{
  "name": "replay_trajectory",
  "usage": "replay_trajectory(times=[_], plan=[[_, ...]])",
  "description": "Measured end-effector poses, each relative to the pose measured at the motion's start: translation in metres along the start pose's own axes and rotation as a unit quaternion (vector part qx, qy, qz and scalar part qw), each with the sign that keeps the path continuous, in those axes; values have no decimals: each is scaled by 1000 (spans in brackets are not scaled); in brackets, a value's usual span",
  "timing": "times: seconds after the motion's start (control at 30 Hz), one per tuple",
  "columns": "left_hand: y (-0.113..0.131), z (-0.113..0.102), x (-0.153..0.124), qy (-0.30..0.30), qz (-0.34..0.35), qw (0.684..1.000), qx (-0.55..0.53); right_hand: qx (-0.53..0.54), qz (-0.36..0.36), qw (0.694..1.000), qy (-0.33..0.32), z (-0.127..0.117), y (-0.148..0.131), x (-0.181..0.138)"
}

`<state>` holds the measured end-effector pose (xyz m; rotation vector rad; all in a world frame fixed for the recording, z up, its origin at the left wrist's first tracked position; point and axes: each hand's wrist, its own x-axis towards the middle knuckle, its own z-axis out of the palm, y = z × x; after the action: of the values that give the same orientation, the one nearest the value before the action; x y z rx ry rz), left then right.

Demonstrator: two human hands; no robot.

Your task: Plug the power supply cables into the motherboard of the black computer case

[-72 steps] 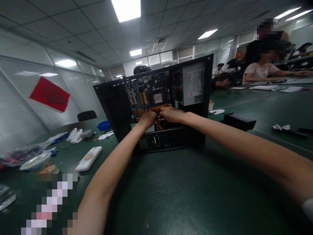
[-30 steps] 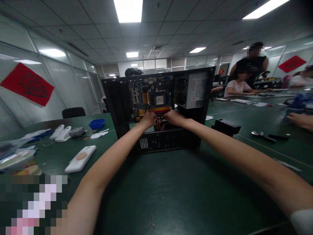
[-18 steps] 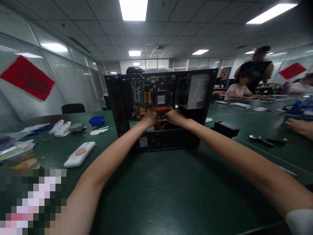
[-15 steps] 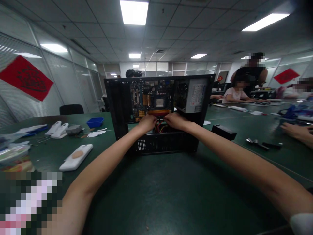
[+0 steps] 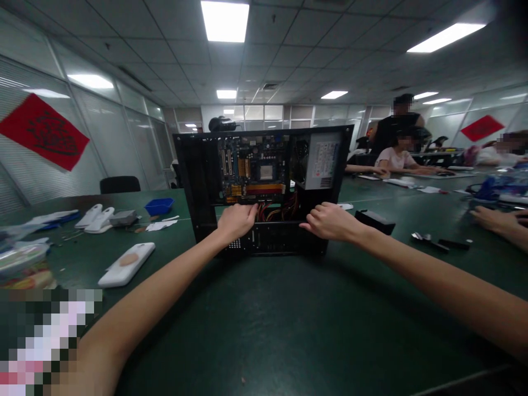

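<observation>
We look from one head-worn camera, forward and slightly down across the green table at the open computer case close before us.

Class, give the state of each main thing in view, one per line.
Computer case: standing, side open
Motherboard: exposed, inside case
Power supply: exposed, inside case
Cables: loosely bunched
Left hand: curled, hold unclear
Right hand: curled, hold unclear
Blue tray: upright
Ceiling light: lit
</observation>
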<state>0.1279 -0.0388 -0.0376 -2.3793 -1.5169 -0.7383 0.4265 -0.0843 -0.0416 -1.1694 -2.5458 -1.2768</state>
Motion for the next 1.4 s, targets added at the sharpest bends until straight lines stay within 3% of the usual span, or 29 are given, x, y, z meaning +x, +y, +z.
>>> replay_trajectory(times=[0.2, 0.33, 0.53, 0.7, 0.77, 0.83, 0.87, 0.93, 0.97, 1.07, 1.2, 1.4], plan=[[-24, 6, 12, 15, -8, 1000, -6, -27, -1, 999, -20, -15, -16, 10], [-46, 10, 22, 23, -28, 995, -88, -8, 18, 1000, -11, -31, -34, 17], [-87, 20, 45, 52, -76, 946, -311, 9, -5, 999, 53, -66, -85, 41], [-101, 26, 47, 98, -102, 942, -306, -4, -7, 998, 65, -88, -125, 63], [-97, 25, 38, 102, -122, 949, -273, -13, -38, 996, 85, -94, -122, 60], [-90, 24, 27, 88, -145, 954, -249, -14, -122, 983, 138, -98, -104, 51], [-87, 24, 23, 73, -148, 955, -248, -10, -187, 967, 174, -99, -91, 45], [-80, 25, 19, 60, -153, 949, -268, -3, -349, 905, 242, -97, -62, 37], [-78, 25, 20, 60, -163, 944, -281, -11, -390, 884, 258, -94, -50, 35], [-74, 25, 30, 69, -224, 926, -295, -37, -386, 879, 278, -78, -32, 38], [-77, 27, 39, 74, -250, 918, -298, -28, -347, 885, 310, -59, -46, 52], [-91, 25, 32, 76, -222, 924, -301, 13, -321, 861, 393, -77, -85, 77]])
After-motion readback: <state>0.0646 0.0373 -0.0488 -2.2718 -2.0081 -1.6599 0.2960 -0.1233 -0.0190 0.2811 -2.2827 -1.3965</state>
